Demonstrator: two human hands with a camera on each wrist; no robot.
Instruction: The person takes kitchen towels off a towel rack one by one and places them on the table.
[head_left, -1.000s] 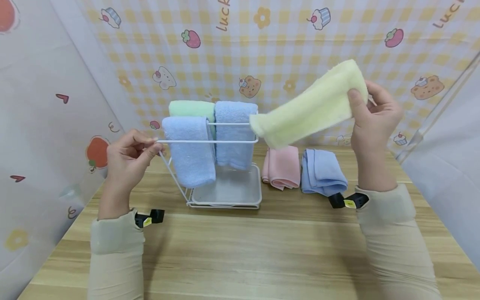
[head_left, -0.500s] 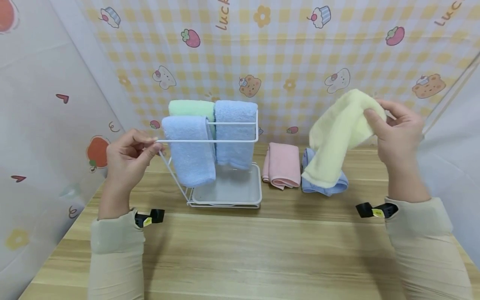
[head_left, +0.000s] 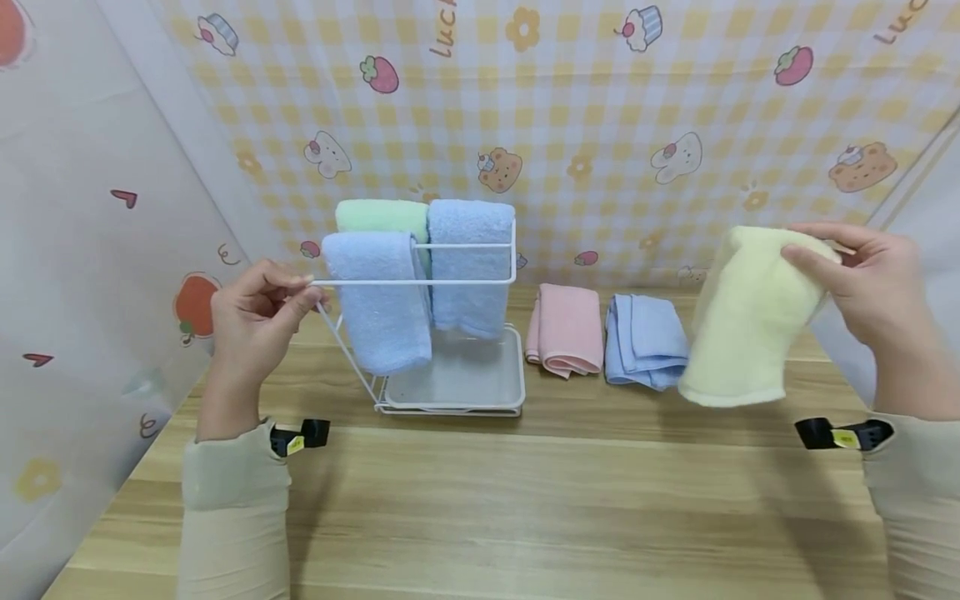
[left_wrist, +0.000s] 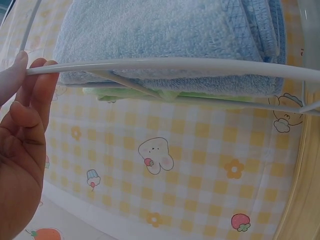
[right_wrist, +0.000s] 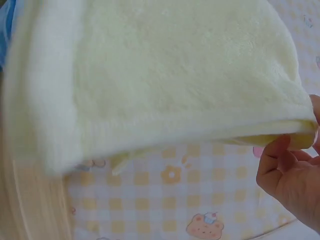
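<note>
My left hand pinches the front left corner of a white wire rack between thumb and fingers; the left wrist view shows the same grip on the rail. Over the rack's bars hang a blue towel in front, with a green towel and another blue towel behind. At the right, my right hand grips a folded yellow towel by its upper edge. It hangs down above the table, to the right of the folded blue cloth. In the right wrist view the yellow towel fills most of the picture.
A folded pink cloth lies between the rack and the folded blue cloth. A grey tray sits in the rack's base. Behind the wooden table hangs a yellow checked backdrop; a white side wall stands at the left.
My right hand has carried the yellow towel away from the rack, rightward and down, past the pink and blue cloths. My left hand and the rack have stayed in place.
</note>
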